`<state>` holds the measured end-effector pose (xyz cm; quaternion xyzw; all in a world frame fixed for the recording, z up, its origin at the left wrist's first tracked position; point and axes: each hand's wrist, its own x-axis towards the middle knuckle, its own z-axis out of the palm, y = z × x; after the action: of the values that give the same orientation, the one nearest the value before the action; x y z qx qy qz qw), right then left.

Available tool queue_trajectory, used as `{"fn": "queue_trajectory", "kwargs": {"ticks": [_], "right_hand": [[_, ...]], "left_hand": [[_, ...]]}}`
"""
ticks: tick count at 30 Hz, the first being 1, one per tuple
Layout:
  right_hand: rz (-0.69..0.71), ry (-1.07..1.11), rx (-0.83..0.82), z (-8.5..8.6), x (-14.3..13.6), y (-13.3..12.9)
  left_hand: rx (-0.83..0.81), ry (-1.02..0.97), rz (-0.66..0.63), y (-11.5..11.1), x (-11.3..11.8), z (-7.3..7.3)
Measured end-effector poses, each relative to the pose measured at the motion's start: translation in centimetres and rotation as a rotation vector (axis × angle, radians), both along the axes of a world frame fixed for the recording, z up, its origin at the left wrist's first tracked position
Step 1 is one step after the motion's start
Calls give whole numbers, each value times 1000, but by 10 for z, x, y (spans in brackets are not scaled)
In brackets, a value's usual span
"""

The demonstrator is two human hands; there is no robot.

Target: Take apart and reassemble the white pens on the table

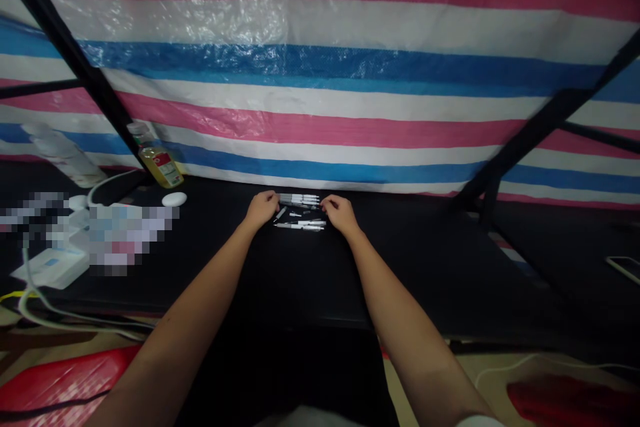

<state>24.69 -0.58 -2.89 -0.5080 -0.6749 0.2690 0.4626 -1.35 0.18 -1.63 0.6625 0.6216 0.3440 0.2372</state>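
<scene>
Several white and silver pens (300, 199) lie side by side in a row on the black table (305, 280). My left hand (263, 208) is at their left ends with its fingers bent together. At their right ends is my right hand (341, 212), its thumb and fingers pinched near the tips. Whether either hand grips a pen is too small to tell. Below this row are small loose pen parts (295, 214), and nearer me a few more pens (300, 227) lie roughly parallel to it.
At the left stand a yellow liquid bottle (163, 163) and a white bottle (67, 157). A white oval object (175, 199), white box (55, 267) and cables are nearby. A phone (625, 267) lies far right. Striped sheeting (320, 127) hangs behind.
</scene>
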Motion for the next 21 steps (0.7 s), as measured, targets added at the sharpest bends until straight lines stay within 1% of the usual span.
{"fn": "queue_trajectory", "kwargs": {"ticks": [6, 12, 14, 16, 18, 21], "right_hand": [[-17, 55, -33, -4, -1, 1], [-18, 40, -8, -3, -1, 0], [-11, -4, 43, 1, -2, -3], [20, -80, 136, 6, -5, -7], [69, -158, 226, 12, -9, -12], [180, -239, 302, 18, -15, -18]], "left_hand": [[-28, -117, 8, 1, -1, -1], [2, -160, 11, 5, 0, -6], [26, -186, 7, 7, 0, -8], [48, -202, -30, 7, 0, -9], [57, -194, -98, 7, 1, -9], [48, -146, -200, 3, 2, -7]]}}
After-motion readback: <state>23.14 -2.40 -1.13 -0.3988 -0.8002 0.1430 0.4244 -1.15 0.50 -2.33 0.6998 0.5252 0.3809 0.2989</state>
